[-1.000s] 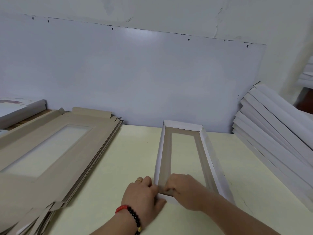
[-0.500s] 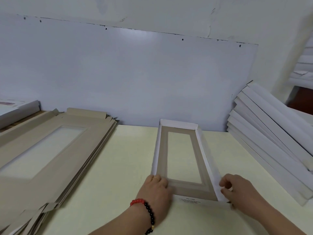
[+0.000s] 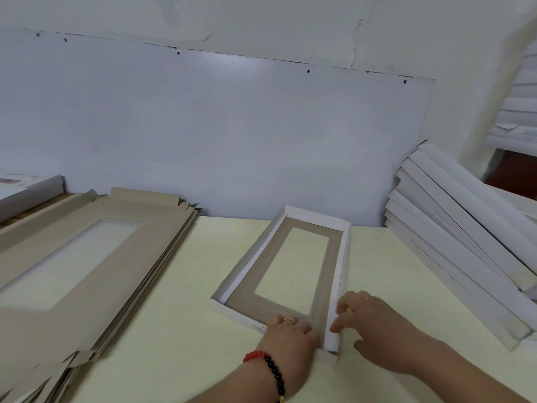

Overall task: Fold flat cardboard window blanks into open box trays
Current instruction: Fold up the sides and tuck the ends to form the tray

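Flanking tray (image 3: pixel 343 257): flat blanks (image 3: pixel 96 257), leaning trays (image 3: pixel 465 228); fingers (image 3: pixel 338 309) pinching its wall
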### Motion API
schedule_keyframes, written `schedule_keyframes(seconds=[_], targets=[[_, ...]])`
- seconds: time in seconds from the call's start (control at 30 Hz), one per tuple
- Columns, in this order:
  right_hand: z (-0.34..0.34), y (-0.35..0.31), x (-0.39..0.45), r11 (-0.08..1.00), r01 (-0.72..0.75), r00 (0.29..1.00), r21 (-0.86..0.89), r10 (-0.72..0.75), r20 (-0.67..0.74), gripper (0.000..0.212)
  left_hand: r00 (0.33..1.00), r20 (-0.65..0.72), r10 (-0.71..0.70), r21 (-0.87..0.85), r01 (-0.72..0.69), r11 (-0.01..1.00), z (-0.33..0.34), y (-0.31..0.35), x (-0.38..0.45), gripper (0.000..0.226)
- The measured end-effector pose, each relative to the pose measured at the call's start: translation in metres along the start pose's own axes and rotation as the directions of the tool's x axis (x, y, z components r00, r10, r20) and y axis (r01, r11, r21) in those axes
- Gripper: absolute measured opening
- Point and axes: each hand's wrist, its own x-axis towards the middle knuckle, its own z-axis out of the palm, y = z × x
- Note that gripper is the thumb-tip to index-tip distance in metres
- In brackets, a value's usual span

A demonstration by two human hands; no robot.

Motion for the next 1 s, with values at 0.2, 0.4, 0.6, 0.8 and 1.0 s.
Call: schedule_keyframes(seconds=[0.2,0.4,0.6,0.8,1.0], targets=[[0.0,-0.021,0.034,0.912,0.308,0.947,-0.27,-0.265,0.183,0.027,0.999,-0.038,0.018,-0.024,-0.019,1.0,0.002,-0.002,-0.001,0.037],[0.005,-0.016,0.043,0.889,0.367,0.925,-0.272,-0.318,0.208,0.02,0.997,-0.075,0.009,-0.036,-0.012,0.999,0.004,-0.003,-0.002,0.035],[0.005,-0.012,0.044,0.897,0.404,0.908,-0.18,-0.37,0.197,0.025,0.994,-0.108,0.016,-0.032,-0.02,0.999,0.005,-0.003,-0.002,0.039],[0.012,-0.003,0.048,0.854,0.464,0.884,-0.236,-0.428,0.188,0.012,0.99,-0.141,0.028,0.116,-0.012,0.993,0.001,-0.002,-0.005,0.032],[0.01,-0.007,0.049,0.85,0.482,0.871,-0.212,-0.439,0.22,0.017,0.987,-0.141,0.071,0.043,-0.066,0.997,-0.009,-0.001,-0.007,0.027]])
